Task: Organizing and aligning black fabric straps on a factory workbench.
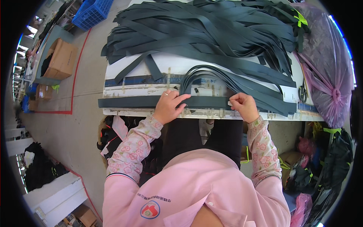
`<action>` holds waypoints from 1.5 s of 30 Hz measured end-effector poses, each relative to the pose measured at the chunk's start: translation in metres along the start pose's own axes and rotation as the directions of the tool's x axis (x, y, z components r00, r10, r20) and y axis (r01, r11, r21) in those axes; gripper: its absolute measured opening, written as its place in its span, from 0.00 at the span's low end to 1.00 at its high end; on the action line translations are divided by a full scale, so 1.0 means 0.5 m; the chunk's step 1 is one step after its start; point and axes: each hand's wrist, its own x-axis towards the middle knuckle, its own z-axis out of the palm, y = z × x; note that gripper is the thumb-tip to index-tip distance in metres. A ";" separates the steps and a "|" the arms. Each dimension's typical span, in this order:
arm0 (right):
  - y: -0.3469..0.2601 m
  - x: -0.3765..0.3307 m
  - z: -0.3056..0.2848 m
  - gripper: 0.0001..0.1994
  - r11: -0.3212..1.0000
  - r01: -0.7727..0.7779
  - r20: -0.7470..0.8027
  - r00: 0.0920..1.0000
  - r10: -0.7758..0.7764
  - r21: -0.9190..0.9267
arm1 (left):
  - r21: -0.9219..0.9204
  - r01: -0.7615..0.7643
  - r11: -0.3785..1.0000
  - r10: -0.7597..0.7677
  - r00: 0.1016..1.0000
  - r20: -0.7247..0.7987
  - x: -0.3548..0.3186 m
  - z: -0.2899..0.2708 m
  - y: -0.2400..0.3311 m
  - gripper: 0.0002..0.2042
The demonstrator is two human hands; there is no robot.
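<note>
a white worktable [172, 65] spans the view, its front edge just below both hands. a heap of dark grey strips [200, 30] fills the back; a purple plastic bag [334, 75] hems in the right side, while pale tabletop at left gives some room for moving. a looped bundle [264, 100] arches in front of the heap. one flat strip [128, 102] lies along the front edge, its left end jutting past the table's side. the left hand [170, 106] rests across it, fingers apart; the right hand [244, 106] pinches a small white piece [229, 103] at the strip. this seems a lining-up step; the next move likely calls for steady left fingers and a precise right pinch.
</note>
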 end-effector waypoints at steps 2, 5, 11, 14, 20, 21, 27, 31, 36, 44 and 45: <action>0.023 -0.018 -0.050 0.04 1.000 0.023 -0.067 0.998 -0.022 0.014 | 0.038 0.044 0.998 -0.045 0.999 0.016 -0.004 -0.003 -0.001 0.20; 0.054 -0.033 -0.065 0.04 0.994 0.065 -0.075 0.995 -0.072 -0.089 | 0.032 0.051 0.998 -0.052 0.999 0.015 -0.006 -0.002 -0.005 0.19; 0.039 -0.049 -0.060 0.04 0.963 0.089 -0.081 0.990 -0.113 -0.254 | -0.008 0.055 0.998 -0.055 0.998 0.034 0.000 -0.005 0.002 0.21; 0.038 -0.048 -0.054 0.04 0.947 0.108 -0.105 0.984 -0.146 -0.301 | -0.016 0.056 0.998 -0.055 0.998 0.027 0.002 -0.004 0.004 0.22; 0.035 -0.033 -0.065 0.04 0.967 0.090 -0.099 0.988 -0.117 -0.239 | -0.017 0.057 0.998 -0.056 0.998 0.019 0.004 -0.001 0.003 0.21; 0.025 -0.032 -0.073 0.04 0.991 0.046 -0.072 0.996 -0.055 -0.124 | -0.017 0.048 0.999 -0.048 0.999 0.012 0.006 -0.001 0.002 0.21; -0.021 -0.050 0.029 0.09 0.988 0.151 0.106 0.983 -0.152 0.013 | 0.000 0.004 1.000 -0.004 1.000 -0.010 0.017 0.014 0.007 0.19; -0.047 0.010 0.136 0.20 0.973 0.228 0.423 0.884 -0.198 -0.023 | 0.079 -0.027 0.996 0.029 0.999 -0.023 -0.011 0.005 -0.006 0.21; -0.074 0.073 0.180 0.23 0.856 0.392 0.032 0.914 -0.406 -0.338 | 0.083 0.005 0.997 -0.005 1.000 0.005 -0.012 -0.005 0.000 0.21; -0.060 0.030 0.234 0.05 0.963 0.239 0.128 0.966 -0.223 -0.128 | 0.028 -0.012 1.000 0.012 1.000 0.004 0.013 0.014 -0.003 0.20; -0.061 0.028 0.244 0.05 0.947 0.262 0.091 0.964 -0.249 -0.184 | 0.025 -0.007 1.000 0.007 1.000 0.005 0.008 0.011 -0.006 0.20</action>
